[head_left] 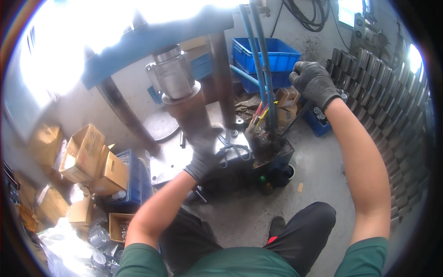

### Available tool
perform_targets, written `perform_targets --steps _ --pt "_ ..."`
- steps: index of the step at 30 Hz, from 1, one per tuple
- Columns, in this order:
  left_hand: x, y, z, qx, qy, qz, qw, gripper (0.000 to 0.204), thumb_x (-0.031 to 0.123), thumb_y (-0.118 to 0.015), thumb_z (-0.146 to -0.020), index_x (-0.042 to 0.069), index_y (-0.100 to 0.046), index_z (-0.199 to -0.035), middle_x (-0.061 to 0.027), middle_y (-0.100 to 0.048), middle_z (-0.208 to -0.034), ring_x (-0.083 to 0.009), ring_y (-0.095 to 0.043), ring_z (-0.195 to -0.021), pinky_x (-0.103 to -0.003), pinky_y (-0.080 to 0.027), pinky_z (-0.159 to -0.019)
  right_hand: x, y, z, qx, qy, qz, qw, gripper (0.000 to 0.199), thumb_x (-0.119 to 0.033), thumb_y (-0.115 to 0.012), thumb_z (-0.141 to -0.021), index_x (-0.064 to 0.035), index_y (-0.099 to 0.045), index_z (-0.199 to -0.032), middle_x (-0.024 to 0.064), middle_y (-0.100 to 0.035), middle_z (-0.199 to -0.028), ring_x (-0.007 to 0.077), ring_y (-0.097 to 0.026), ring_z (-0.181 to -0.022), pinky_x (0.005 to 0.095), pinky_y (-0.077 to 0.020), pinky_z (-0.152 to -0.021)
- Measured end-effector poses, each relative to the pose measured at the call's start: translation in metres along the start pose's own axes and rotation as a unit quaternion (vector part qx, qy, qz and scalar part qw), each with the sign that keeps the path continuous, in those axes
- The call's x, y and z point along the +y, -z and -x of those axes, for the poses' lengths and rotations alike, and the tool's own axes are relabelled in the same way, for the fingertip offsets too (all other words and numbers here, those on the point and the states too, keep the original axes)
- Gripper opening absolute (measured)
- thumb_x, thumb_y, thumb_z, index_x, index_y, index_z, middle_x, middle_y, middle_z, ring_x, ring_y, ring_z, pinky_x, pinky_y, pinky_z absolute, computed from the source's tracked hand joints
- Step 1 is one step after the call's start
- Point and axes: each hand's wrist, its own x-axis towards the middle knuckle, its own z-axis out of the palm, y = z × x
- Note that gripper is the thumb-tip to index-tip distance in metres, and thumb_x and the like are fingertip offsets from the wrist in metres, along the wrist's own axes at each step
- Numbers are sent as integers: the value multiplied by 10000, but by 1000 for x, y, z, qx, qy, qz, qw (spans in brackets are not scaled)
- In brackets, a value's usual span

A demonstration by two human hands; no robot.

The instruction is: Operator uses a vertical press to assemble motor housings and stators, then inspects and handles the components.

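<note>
My left hand, in a dark grey glove, is low at the press, next to the bottom of a dark steel cylinder. Motion smears its fingers, so their grip cannot be told. Above the cylinder sits a shiny metal housing under the press's ram. Blue-handled pliers lie on the metal press table, just right of that hand. My right hand, also gloved, is raised at the right with fingers curled closed. A dark rod slants up toward its wrist; whatever the fingers hold is hidden.
Blue press posts and coloured wires stand right of the table. Blue bins sit behind. Stacked metal cylinders line the right wall. Cardboard boxes and a blue crate crowd the left.
</note>
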Motion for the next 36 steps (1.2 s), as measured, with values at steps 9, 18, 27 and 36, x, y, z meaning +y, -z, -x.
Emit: perform_targets --steps 9,18,27,36 --pt "37 -68 36 -153 -45 90 983 478 328 -870 -813 123 -693 -1206 -108 -686 -1314 -361 -646 -1241 -528 -498 -1061 -1 1 4 -20 -23 -16 999 271 -249 -654 -940 -41 -791 -1045 246 -775 -1037 416 -752 -1029 506 -579 -976" --pt "17 -90 31 1 168 136 976 325 111 -833 -839 89 -693 -1132 -155 -706 -1215 -398 -654 -1156 -523 -514 -1015 4 -5 4 36 11 -32 999 272 -246 -659 -912 -35 -799 -1013 251 -774 -989 428 -762 -983 515 -596 -928" --pt "-50 79 -130 292 77 -75 950 588 276 -856 -837 79 -653 -1353 -196 -610 -1415 -405 -565 -1340 -508 -431 -1184 6 3 14 -43 -37 -33 998 321 -302 -663 -938 -37 -812 -1042 250 -786 -1087 391 -767 -1075 484 -594 -1004" --pt "-105 151 -234 -14 394 60 917 614 561 -841 -844 72 -793 -1212 -158 -801 -1128 -290 -771 -1065 -411 -616 -937 4 -5 12 -7 -26 -40 999 281 -276 -675 -912 -33 -807 -963 259 -775 -1004 423 -761 -1001 501 -595 -954"
